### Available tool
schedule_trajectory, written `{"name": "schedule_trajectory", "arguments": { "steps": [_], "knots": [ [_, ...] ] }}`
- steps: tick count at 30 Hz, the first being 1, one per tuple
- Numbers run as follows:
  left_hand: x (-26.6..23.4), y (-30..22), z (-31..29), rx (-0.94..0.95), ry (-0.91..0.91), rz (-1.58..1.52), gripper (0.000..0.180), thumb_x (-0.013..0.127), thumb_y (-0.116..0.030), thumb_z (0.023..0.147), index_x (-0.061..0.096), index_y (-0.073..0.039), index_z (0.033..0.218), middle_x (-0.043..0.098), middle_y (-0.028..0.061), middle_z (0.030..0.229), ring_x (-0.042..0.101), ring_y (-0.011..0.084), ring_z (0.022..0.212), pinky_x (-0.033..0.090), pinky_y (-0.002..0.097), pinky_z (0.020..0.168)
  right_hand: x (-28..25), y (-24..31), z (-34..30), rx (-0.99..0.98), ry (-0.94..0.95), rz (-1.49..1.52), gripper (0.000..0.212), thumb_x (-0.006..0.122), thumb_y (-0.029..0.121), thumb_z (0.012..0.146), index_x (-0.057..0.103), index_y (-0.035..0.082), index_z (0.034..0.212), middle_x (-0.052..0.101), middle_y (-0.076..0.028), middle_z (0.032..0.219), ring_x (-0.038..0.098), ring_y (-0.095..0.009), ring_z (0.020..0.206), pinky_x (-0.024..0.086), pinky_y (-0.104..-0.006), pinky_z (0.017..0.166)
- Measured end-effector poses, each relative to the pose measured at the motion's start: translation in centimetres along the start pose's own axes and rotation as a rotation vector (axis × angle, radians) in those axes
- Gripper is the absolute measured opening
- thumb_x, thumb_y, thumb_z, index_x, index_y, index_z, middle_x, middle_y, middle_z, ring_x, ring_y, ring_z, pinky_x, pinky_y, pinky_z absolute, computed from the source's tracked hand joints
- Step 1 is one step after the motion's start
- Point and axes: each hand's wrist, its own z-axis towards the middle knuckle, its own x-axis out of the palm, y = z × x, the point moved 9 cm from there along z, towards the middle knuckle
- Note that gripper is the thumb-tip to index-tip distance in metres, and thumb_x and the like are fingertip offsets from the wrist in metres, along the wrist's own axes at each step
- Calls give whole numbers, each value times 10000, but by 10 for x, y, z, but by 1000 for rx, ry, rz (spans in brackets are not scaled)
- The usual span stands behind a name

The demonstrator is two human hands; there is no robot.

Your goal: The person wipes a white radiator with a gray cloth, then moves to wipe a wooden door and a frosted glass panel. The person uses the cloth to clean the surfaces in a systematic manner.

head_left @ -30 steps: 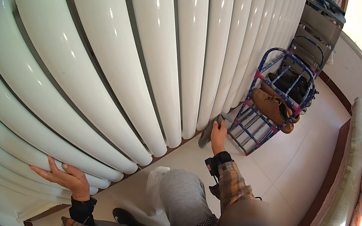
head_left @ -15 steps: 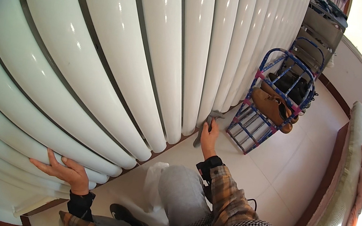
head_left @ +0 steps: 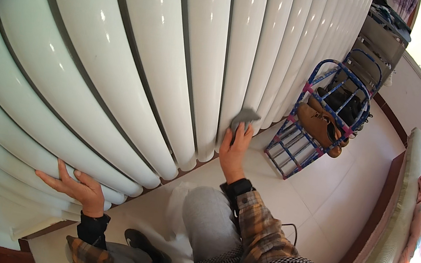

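Wiping, apparently, the lower part of a white radiator [head_left: 204,48] with a grey cloth [head_left: 246,116], pinched in the closed fingers of the right hand [head_left: 234,151]; resting the left hand [head_left: 82,189] against columns farther left, fingers spread, gripping nothing. Next, likely calls for steady contact along the column. Beyond, see brown shoes [head_left: 315,123] and black shoes [head_left: 343,101] in a blue rack [head_left: 308,86].

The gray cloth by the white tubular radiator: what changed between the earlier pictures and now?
The right hand has moved up and slightly left, lifting the gray cloth from the lower tube ends onto the front of the white tubular radiator. Nothing was let go. The left hand stayed against the radiator.
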Motion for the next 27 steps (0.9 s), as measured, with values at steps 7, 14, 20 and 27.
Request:
{"name": "schedule_trajectory", "arguments": {
  "steps": [7,14,20,27],
  "knots": [
    [0,2,0,-18,13,-2,481,413,-111,1065,421,24,1526,-10,348,1697,51,542,1572,155,641,1217,5,-66,-60,525,282,212,443,717,70,900,581,-37,1308,551,-265,1308,555,-461,1187,480,-465,1009],
    [-1,1,0,-19,4,-37,479,437,-145,1075,431,21,1524,20,357,1690,92,536,1563,154,627,1220,-31,111,89,-129,28,212,421,704,-51,856,637,1,1268,511,-237,1316,540,-411,1204,466,-429,1012],
    [0,1,0,-12,32,-42,477,423,-122,1073,423,21,1528,-28,341,1698,30,531,1578,150,627,1226,4,65,10,-111,221,197,479,681,-67,841,562,-19,1302,479,-272,1325,505,-453,1198,469,-476,984],
    [1,3,0,-30,35,-23,478,420,-140,1079,421,40,1521,-29,347,1698,17,532,1578,123,624,1235,11,-22,-83,286,516,226,407,724,36,847,606,9,1236,616,-190,1105,611,-408,1036,513,-460,896]
  ]
}}
